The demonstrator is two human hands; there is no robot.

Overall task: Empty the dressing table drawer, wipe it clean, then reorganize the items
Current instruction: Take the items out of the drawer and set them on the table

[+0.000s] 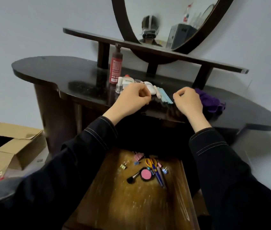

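At the far left an open cardboard box [6,143] stands on the floor, near the rounded leg of the desk [48,68]. The left part of the desk top is a wide, glossy dark surface with a curved front edge. Toward the middle a red bottle [115,67] stands upright, with a small clear bottle [119,86] and a white tube [128,80] just in front of it. The left hand [132,98] hovers above the front edge of the desk. Its fingers are curled together with the thumb against them, and I cannot tell whether they pinch anything. Just beside them lie a white rounded object [149,87] and some light blue sticks [165,97], in the gap between the two hands. Lower down, between the two dark sleeves, the drawer [131,205] is pulled out toward the person, well apart from both hands. In its far part lie a makeup brush [134,175], a pink compact [146,174], yellow-handled scissors [151,163], pens [160,179] and small binder clips [124,166], close together. Its near part shows bare wood with pale streaks. The right hand [188,101] is at the same height as the left, its fingers curled into a loose fist with nothing visible inside. Just behind it a purple cloth [213,102] lies crumpled on the desk, and further right the top runs on to a rounded end.
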